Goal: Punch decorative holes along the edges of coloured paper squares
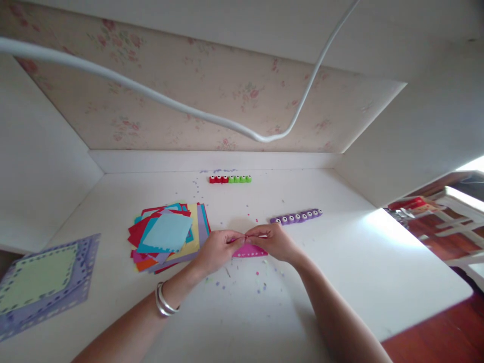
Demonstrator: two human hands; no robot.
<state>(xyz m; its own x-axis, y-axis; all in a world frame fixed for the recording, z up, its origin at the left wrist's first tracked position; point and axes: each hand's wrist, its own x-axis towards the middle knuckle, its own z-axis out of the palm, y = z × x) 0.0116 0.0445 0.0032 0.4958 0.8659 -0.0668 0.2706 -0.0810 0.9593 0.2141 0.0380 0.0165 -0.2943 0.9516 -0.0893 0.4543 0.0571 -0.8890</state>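
Observation:
A magenta piece of paper [250, 250] with a row of small punched holes along its near edge is held low over the white table. My left hand [222, 248] pinches it at the left and my right hand [275, 242] pinches it at the right, with the fingertips of both meeting at its far edge. The fingers hide much of the paper. Tiny punched paper bits [258, 288] lie scattered around it. Close beyond my right hand stands a slanted row of purple craft punches [297, 217].
A messy stack of coloured paper [166, 234] lies left of my hands. Purple and pale green sheets with punched borders [41, 282] are at the far left. Red and green craft punches [230, 179] line up at the back. A white cable [212, 119] hangs across above the table [363, 282].

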